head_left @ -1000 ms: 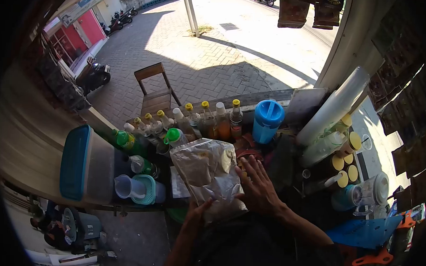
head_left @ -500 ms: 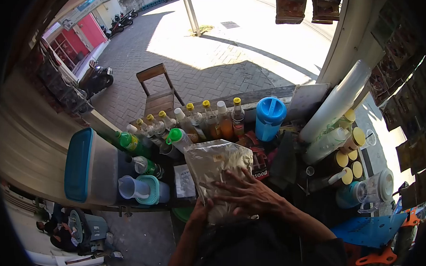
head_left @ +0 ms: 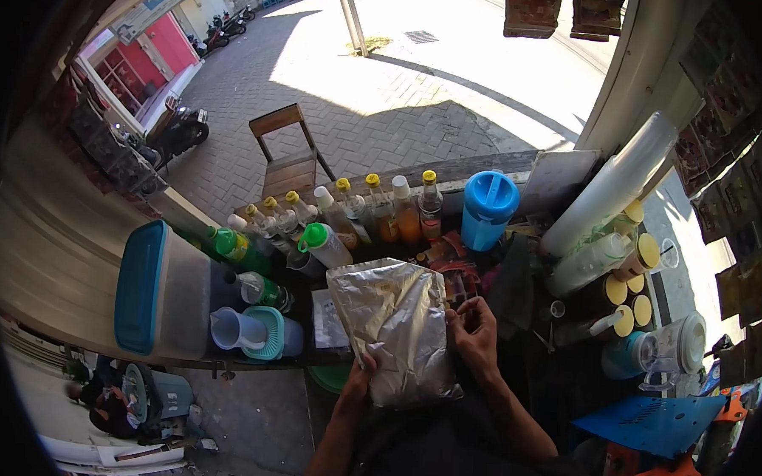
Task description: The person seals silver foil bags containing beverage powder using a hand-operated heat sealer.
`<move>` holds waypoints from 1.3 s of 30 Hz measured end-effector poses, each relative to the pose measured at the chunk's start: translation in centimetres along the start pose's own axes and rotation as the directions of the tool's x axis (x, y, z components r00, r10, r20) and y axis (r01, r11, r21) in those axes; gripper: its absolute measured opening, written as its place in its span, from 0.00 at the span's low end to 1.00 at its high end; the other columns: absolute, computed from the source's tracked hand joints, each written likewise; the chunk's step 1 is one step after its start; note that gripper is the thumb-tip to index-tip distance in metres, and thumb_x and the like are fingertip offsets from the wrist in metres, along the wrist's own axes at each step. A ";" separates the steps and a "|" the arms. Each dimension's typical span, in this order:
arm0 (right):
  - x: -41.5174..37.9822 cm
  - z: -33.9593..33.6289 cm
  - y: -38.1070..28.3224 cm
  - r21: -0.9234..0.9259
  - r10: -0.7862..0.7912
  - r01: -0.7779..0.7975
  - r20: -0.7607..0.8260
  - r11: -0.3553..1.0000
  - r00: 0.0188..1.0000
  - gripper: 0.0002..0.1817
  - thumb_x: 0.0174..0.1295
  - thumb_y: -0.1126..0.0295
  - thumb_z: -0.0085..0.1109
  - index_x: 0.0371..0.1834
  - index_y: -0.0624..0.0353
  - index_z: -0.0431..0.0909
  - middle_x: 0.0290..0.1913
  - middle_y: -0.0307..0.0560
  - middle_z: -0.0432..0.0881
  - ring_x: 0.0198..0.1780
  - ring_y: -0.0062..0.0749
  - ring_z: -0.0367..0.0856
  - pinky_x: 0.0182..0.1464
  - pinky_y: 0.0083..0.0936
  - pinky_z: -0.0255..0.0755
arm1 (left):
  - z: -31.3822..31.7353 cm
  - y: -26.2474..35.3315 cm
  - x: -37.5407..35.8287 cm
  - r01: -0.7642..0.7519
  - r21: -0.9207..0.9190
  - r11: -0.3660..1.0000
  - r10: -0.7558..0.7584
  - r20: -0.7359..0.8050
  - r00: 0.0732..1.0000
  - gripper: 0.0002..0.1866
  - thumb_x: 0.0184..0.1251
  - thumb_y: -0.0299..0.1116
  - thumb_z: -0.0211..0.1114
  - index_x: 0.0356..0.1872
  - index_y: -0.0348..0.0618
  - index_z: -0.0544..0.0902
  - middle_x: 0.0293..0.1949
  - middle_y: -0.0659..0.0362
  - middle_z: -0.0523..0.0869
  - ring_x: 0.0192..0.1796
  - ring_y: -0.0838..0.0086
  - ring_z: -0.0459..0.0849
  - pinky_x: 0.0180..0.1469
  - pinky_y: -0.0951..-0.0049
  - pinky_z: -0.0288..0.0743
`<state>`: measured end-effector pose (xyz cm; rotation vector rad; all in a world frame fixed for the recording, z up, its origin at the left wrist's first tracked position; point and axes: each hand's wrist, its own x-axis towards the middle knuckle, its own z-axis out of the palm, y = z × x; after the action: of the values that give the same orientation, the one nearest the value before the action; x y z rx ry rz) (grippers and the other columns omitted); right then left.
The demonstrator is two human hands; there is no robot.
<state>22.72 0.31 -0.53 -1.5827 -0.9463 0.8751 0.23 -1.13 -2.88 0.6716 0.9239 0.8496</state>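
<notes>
A crinkled silver foil bag [head_left: 390,323] is held up in front of my body, its flat face toward me. My left hand [head_left: 357,385] grips its lower left edge, thumb on the front and the other fingers hidden behind. At the bag's right edge my right hand [head_left: 476,334] is closed in a pinch, fingers curled. Just beyond the bag stands a white bottle with a green cap [head_left: 325,246]. A printed sheet [head_left: 330,321] lies to its left, and dark red packaging [head_left: 464,280] sits behind my right hand.
Several glass bottles [head_left: 382,217] line the counter's far edge beside a blue lidded jug [head_left: 489,213]. On the left are a blue-lidded plastic bin [head_left: 191,298] and a measuring jug [head_left: 228,329]. Stacked cups [head_left: 608,188] and yellow-lidded jars [head_left: 617,291] stand right. A wooden chair [head_left: 291,166] is outside.
My right hand has left the bag's front face, where it lay spread, and now pinches the right edge. The bag's surface has creased differently. My left hand keeps its hold.
</notes>
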 end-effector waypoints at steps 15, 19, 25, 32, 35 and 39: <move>3.5 -4.2 -7.0 -0.282 -0.508 0.707 0.531 0.648 0.678 0.38 0.59 0.50 0.59 0.71 0.49 0.58 0.68 0.55 0.62 0.72 0.59 0.53 0.70 0.60 0.44 | -1.8 -0.4 0.0 0.152 -0.140 0.978 -0.108 0.279 0.954 0.37 0.66 0.51 0.60 0.67 0.37 0.60 0.60 0.52 0.73 0.59 0.63 0.76 0.59 0.62 0.74; 5.3 -2.8 -5.2 -0.562 -0.423 0.478 0.236 0.675 0.875 0.38 0.56 0.60 0.66 0.68 0.55 0.61 0.64 0.56 0.67 0.66 0.50 0.65 0.66 0.53 0.57 | -3.1 -1.6 0.0 0.117 -0.008 0.993 -0.112 0.240 0.964 0.35 0.66 0.50 0.60 0.66 0.39 0.61 0.58 0.55 0.74 0.58 0.67 0.76 0.58 0.65 0.74; 7.7 -4.3 -4.9 0.021 -0.044 0.040 0.210 0.999 0.977 0.25 0.58 0.62 0.67 0.55 0.63 0.74 0.42 0.47 0.83 0.42 0.27 0.81 0.43 0.24 0.74 | -3.3 -1.7 -0.1 0.095 -0.019 0.995 -0.089 0.194 0.977 0.32 0.67 0.48 0.61 0.65 0.40 0.64 0.54 0.57 0.76 0.55 0.70 0.77 0.56 0.67 0.74; 6.0 -2.0 -5.2 -0.003 -0.072 0.083 0.476 0.997 0.876 0.13 0.56 0.67 0.67 0.37 0.68 0.82 0.29 0.38 0.80 0.35 0.15 0.74 0.39 0.20 0.70 | -0.7 -0.4 -0.4 0.102 -0.068 0.992 -0.091 0.146 0.985 0.31 0.68 0.47 0.59 0.64 0.38 0.64 0.55 0.55 0.76 0.56 0.68 0.77 0.57 0.66 0.73; 6.2 -1.4 -6.3 0.006 -0.075 0.080 0.433 0.997 0.898 0.08 0.58 0.71 0.65 0.32 0.66 0.82 0.27 0.36 0.79 0.33 0.14 0.72 0.37 0.20 0.68 | 0.1 -0.2 -0.5 0.076 -0.112 0.991 -0.059 0.152 0.987 0.30 0.70 0.47 0.58 0.64 0.37 0.64 0.57 0.54 0.76 0.56 0.67 0.77 0.57 0.66 0.73; 7.8 -1.4 -6.4 0.069 -0.205 0.199 0.536 0.977 0.819 0.13 0.57 0.69 0.66 0.40 0.64 0.78 0.33 0.39 0.81 0.37 0.16 0.75 0.40 0.21 0.70 | -0.7 -1.1 -0.4 0.056 -0.087 0.995 -0.046 0.111 0.993 0.29 0.70 0.46 0.57 0.64 0.38 0.64 0.57 0.53 0.76 0.56 0.68 0.77 0.57 0.66 0.73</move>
<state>26.31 7.70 5.42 -1.2050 -1.4782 1.2006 -0.17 -1.89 -3.88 0.6082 0.7974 0.7968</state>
